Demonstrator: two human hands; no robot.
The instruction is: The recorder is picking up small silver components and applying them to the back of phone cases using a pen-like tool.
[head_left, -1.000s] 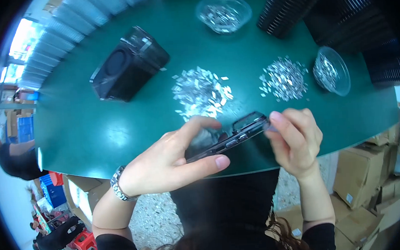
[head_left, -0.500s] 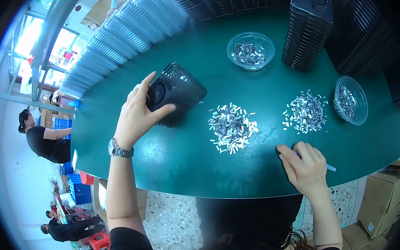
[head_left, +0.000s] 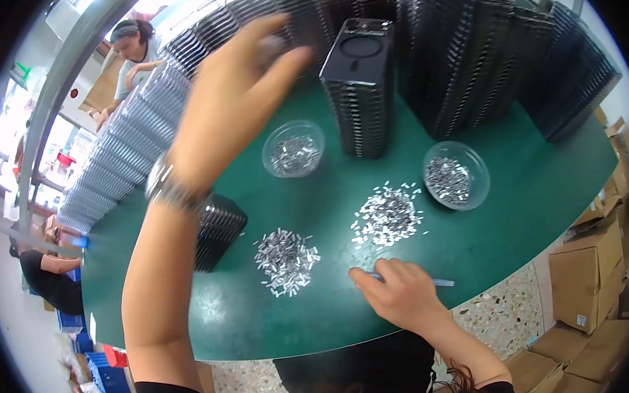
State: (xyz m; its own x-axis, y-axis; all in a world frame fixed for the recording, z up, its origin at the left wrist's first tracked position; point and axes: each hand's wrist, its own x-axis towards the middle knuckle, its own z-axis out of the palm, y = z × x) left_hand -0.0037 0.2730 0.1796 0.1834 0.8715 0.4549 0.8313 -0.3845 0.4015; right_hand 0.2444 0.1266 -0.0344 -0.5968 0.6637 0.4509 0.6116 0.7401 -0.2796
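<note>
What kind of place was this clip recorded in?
Most likely a small-parts assembly workshop: tall stacks of black plastic trays line a green worktable, piles of small silvery metal pieces lie loose on it, and brown cardboard cartons sit alongside.

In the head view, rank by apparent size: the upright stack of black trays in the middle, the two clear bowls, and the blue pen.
1. Stack of black trays, clearly largest.
2. Right clear bowl and left clear bowl: too alike to rank.
3. Blue pen, thinnest, partly hidden under the right hand.

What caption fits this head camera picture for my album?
Left hand raised over a green table; right hand rests on a thin tool.
</note>
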